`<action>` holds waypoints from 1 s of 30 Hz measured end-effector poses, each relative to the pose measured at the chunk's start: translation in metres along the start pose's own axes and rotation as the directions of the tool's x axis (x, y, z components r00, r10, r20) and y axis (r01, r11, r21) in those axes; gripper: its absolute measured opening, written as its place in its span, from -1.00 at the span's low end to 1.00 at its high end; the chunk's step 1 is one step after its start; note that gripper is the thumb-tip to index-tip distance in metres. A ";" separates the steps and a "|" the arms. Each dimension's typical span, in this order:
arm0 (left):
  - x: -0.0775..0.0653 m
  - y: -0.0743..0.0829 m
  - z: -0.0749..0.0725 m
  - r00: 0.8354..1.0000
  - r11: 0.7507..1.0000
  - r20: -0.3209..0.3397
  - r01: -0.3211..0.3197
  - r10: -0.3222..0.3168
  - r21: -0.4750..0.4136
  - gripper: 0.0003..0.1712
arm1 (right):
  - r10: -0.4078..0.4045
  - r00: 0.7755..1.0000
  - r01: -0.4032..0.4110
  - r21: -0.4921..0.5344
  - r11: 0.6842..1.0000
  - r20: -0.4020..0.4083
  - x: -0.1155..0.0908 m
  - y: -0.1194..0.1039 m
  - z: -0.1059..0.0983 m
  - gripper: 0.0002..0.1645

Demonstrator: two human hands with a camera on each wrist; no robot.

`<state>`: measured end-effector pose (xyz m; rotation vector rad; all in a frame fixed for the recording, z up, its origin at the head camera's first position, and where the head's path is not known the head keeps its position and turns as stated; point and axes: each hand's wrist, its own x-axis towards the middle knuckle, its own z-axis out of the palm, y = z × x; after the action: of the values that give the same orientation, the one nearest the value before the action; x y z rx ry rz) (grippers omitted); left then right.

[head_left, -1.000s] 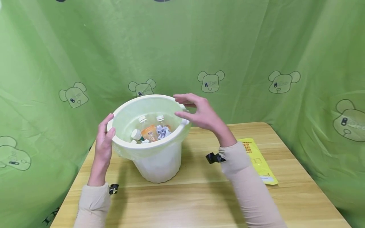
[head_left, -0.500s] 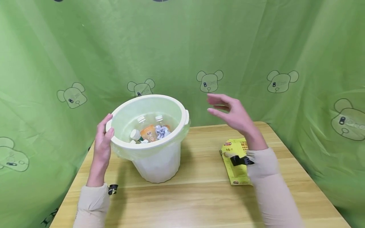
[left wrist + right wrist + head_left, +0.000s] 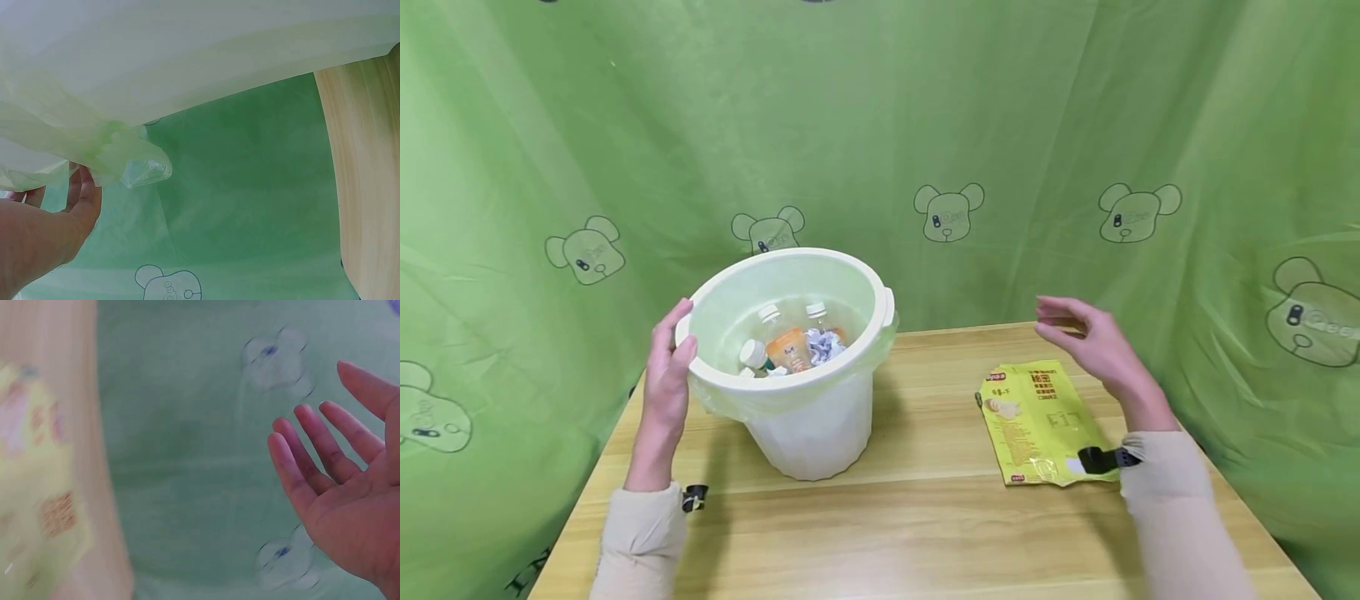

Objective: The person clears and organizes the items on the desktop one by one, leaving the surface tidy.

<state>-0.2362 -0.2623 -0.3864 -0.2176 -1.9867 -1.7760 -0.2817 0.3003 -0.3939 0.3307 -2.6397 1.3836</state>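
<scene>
One big green curtain [image 3: 850,125] with bear-head outlines fills the back, then comes a wood-grain table [image 3: 895,533] with a white plastic bin [image 3: 808,433] on it, left of centre, wearing a thin see-through liner [image 3: 760,404] folded over its rim. A yellow food packet [image 3: 1037,425] lies flat to the bin's right, well apart from it. The left hand [image 3: 667,371] has thumb and fingers on the bin's left rim, so that grip is on the bin. The right hand [image 3: 1097,346] holds nothing, fingers loosely bent, thumb spread wide, up in the air near the packet's far end. Inside the bin: white-capped bottles [image 3: 771,317], an orange pouch [image 3: 788,350], crumpled paper [image 3: 823,344]. My guess is we're at the steadying-the-bin step, and a next move on the packet would call for lowering the right hand and pinching an edge.
</scene>
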 end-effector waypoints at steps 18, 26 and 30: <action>0.000 -0.001 0.000 1.000 1.000 0.006 -0.005 0.005 -0.007 -0.34 | 0.368 0.922 -0.361 -0.074 0.930 0.121 -0.038 0.137 -0.010 -0.06; 0.001 -0.002 0.000 1.000 1.000 0.003 -0.014 0.014 -0.002 -0.34 | 0.435 0.885 -0.438 -0.024 0.899 0.165 -0.040 0.163 -0.003 -0.06; 0.001 -0.002 -0.001 1.000 1.000 0.003 -0.011 0.011 -0.003 -0.34 | 0.443 0.878 -0.445 -0.026 0.895 0.181 -0.038 0.161 0.000 -0.03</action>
<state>-0.2381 -0.2638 -0.3878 -0.2317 -1.9815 -1.7724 -0.2868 0.3940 -0.5306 -0.1766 -2.9884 1.5620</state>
